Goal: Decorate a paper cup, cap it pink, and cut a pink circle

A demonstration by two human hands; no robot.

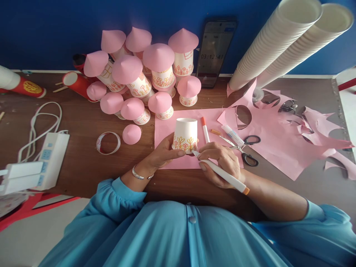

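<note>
An upside-down white paper cup [185, 134] with orange and pink flower drawings stands on a pink paper sheet [167, 128]. My left hand [164, 152] is closed around its lower left side and steadies it. In my right hand [221, 163] is a white marker with an orange end [222, 174], gripped like a pen, its tip touching the cup's lower right edge. A second marker [205, 129] lies just right of the cup.
Scissors [244, 148] and a glue stick [232, 134] lie on pink paper scraps [286, 137] at the right. Several pink-roofed cups [144, 78] are piled behind. Two long cup stacks [283, 40], a phone [215, 52], a tape roll [108, 142] and a power strip [41, 163] surround them.
</note>
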